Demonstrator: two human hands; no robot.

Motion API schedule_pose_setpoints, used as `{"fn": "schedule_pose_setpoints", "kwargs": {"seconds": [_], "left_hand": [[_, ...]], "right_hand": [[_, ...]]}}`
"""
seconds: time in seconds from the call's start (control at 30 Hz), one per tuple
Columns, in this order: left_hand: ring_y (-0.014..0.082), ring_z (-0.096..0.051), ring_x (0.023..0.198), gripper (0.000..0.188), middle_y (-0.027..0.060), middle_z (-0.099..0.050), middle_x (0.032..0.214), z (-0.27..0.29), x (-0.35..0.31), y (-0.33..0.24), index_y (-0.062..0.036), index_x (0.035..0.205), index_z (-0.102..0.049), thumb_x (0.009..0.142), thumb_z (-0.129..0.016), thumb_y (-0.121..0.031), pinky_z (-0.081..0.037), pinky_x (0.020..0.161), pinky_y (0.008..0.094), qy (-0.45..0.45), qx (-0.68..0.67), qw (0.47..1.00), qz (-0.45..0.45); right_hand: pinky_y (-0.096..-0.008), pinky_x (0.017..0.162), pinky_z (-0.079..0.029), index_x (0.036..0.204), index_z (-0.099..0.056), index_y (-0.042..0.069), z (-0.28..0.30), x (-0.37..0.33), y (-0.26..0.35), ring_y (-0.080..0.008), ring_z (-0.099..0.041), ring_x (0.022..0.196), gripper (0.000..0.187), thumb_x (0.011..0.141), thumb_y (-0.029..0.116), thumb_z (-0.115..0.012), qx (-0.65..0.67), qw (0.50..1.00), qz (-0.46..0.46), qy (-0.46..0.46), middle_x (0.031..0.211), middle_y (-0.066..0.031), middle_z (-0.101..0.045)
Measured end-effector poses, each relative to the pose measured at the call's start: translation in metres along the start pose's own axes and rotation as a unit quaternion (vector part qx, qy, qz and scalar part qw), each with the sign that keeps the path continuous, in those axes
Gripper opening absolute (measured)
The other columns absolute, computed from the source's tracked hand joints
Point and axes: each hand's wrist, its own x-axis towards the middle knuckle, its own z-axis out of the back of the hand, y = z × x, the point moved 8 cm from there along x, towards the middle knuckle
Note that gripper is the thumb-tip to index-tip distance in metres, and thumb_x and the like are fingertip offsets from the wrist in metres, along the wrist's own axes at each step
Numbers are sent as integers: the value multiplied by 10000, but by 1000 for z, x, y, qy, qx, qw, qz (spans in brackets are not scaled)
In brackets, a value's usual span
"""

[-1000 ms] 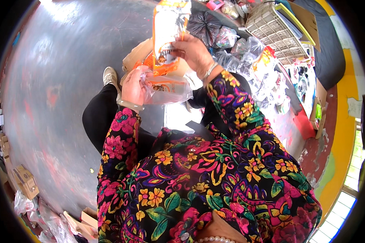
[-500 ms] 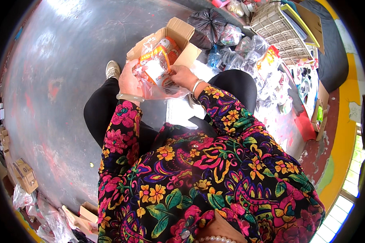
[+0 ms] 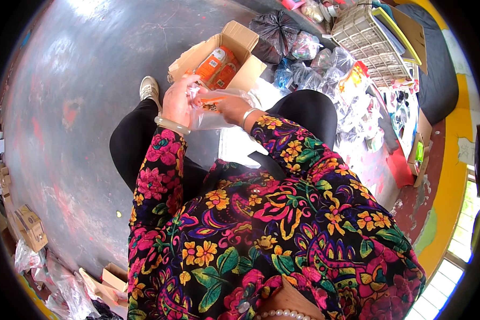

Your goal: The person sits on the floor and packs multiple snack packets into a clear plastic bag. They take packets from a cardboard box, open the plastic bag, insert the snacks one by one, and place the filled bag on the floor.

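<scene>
Between my hands a clear plastic bag (image 3: 207, 119) hangs in front of an open cardboard box. My left hand (image 3: 178, 101) is closed on the bag's left side. My right hand (image 3: 236, 108) grips an orange-and-white packet (image 3: 212, 102), partly covered by the clear plastic, so its lower part is hard to make out. Just beyond the hands, the cardboard box (image 3: 239, 38) stands with its flaps up. Several orange packets (image 3: 214, 68) lie inside it.
Black and clear filled bags (image 3: 274, 33) are heaped right of the box. A pale plastic crate (image 3: 360, 40) stands at the far right. White sheets (image 3: 240, 149) lie between my knees. A small carton (image 3: 31, 228) and crumpled plastic (image 3: 72, 288) sit at the lower left.
The orange-and-white packet has come down from in front of the box toward me and into the clear bag's plastic. My right hand has lowered with it, uncovering the packets in the box.
</scene>
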Motion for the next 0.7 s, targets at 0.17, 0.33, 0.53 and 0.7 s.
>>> {"fn": "schedule_pose_setpoints", "kwargs": {"seconds": [0.17, 0.33, 0.53, 0.7], "left_hand": [[131, -549, 687, 251, 66, -571, 775, -10, -13, -5, -8, 938, -575, 828, -513, -226, -392, 537, 214, 52, 3, 998, -29], [111, -500, 601, 208, 75, -562, 720, 20, -4, -12, 1, 886, -591, 792, -577, -185, -375, 527, 209, -16, -49, 998, -25], [96, -448, 512, 206, 86, -564, 695, 32, -10, -35, 22, 882, -596, 783, -590, -158, -361, 483, 218, 18, -72, 994, -81], [102, -447, 534, 264, 101, -564, 732, 41, -24, -61, 42, 970, -566, 811, -555, -170, -390, 508, 231, 29, -87, 989, -116]], "right_hand": [[-384, 767, -419, 1071, -537, 144, 10, 6, -7, -303, -567, 890, 275, 807, 147, -461, 47, 995, -71, -54, 968, -116, -605], [-426, 727, -364, 986, -608, 152, 44, -28, -11, -231, -599, 869, 241, 782, 147, -479, -158, 971, -137, 118, 941, -77, -631], [-403, 714, -359, 809, -667, 111, 99, -43, 7, -220, -613, 811, 192, 753, 156, -489, -245, 953, -103, 143, 840, -83, -649], [-365, 562, -405, 644, -617, 95, 150, -40, 30, -256, -600, 616, 269, 787, 294, -508, -271, 961, 38, -31, 627, -87, -602]]}}
